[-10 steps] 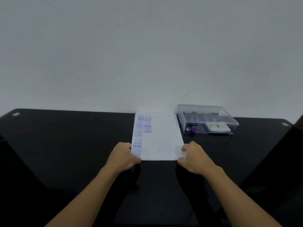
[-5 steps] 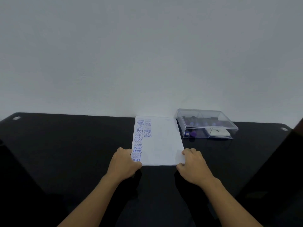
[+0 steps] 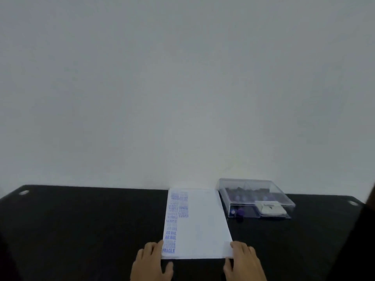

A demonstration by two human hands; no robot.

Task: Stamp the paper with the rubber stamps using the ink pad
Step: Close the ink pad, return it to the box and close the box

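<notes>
Left hand and right hand are touching the paper's near corners, fingers loosely curled. Pinching or resting, can't tell.

Black table against a plain pale wall

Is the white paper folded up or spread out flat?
Spread flat: the white stamped paper sheet lies unfolded on the black table, with no fold showing.
</notes>
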